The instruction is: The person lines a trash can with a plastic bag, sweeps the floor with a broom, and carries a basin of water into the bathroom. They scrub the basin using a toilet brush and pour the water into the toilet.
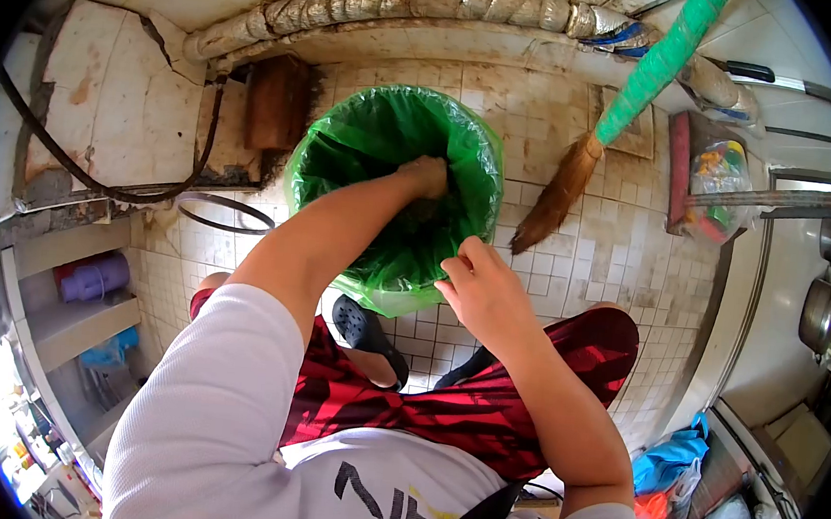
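A green plastic bag [487, 158] stands open on the tiled floor [576, 262], just in front of the person's dark shoes [360, 325], its mouth spread wide and its edge turned outward over a round, bin-like form. The left hand [426, 176] is down inside the mouth, near the far inner wall; its fingers are bent, but whether they grip the film or anything else, I cannot tell. The right hand [483, 289] is at the near right part of the rim, fingers curled in and thumb close to them, as if pinching the edge, though a firm hold cannot be confirmed. The film looks thin, glossy and limp, so it should be light, rather slippery and easy to tear under a sharp tug or fingernail. The turned-over rim, gathered into a few folds at opposite sides, looks the safest place to hold. A broom [564, 188] with a green-wrapped handle slants beside the bag, apart from it.
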Tool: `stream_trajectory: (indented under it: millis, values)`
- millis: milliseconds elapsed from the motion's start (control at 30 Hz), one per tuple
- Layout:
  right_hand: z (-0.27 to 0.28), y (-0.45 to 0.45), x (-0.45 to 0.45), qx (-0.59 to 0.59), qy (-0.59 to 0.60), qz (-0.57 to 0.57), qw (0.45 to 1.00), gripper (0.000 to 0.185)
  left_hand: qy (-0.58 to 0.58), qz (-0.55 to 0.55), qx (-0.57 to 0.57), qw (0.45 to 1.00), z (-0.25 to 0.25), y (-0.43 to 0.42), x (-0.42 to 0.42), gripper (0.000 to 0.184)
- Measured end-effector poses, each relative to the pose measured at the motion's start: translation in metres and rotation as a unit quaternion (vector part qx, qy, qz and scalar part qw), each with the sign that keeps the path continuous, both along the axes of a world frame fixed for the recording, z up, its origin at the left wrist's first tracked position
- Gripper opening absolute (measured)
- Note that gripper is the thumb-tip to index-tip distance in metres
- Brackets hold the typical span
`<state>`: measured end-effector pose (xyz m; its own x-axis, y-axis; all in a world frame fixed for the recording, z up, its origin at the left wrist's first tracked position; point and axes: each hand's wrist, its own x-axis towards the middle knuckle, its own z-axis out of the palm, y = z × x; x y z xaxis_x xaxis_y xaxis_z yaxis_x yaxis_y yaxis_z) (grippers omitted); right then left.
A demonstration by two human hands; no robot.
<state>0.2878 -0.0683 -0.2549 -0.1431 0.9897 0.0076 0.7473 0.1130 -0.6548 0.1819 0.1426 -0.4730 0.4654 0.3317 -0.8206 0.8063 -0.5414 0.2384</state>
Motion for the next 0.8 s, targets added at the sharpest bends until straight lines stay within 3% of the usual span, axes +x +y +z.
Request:
stream_trajectory:
  millis: [67, 167, 267, 367, 467, 567, 667, 767, 800]
  values:
    - [0.001, 0.0, 0.001, 0.001, -0.003, 0.002, 1.0, 0.025, -0.067, 0.136, 0.044, 0.987, 0.028, -0.002, 0.004, 0.056]
    - [0.002, 0.0, 0.001, 0.013, -0.006, 0.003, 1.0, 0.023, -0.089, 0.084, 0.086, 0.989, -0.007, -0.006, -0.006, 0.071]
    - [-0.004, -0.001, 0.0, 0.023, -0.003, -0.002, 1.0, 0.023, -0.046, -0.056, 0.166, 0.984, -0.004, -0.019, -0.01, 0.085]
    - [-0.002, -0.002, 0.0, 0.007, -0.01, 0.003, 1.0, 0.023, 0.016, -0.084, 0.205, 0.975, -0.005, -0.023, -0.01, 0.083]
    - [-0.001, -0.001, -0.003, -0.012, -0.028, -0.003, 1.0, 0.023, 0.078, -0.009, 0.069, 0.995, 0.036, -0.013, -0.007, 0.082]
    - [-0.004, -0.001, -0.004, 0.003, -0.007, -0.011, 1.0, 0.025, -0.021, 0.083, 0.037, 0.996, -0.025, 0.016, -0.037, 0.092]
    - [-0.001, -0.001, -0.001, 0.003, -0.013, -0.003, 1.0, 0.023, 0.013, 0.005, 0.098, 0.995, -0.064, 0.009, -0.042, 0.087]
    - [-0.004, -0.002, 0.0, -0.005, -0.009, 0.004, 1.0, 0.023, 0.015, 0.076, 0.176, 0.981, -0.007, -0.011, -0.017, 0.062]
    - [-0.005, -0.002, -0.001, 0.002, -0.004, -0.004, 1.0, 0.024, 0.065, 0.014, 0.15, 0.986, 0.016, -0.011, -0.009, 0.059]
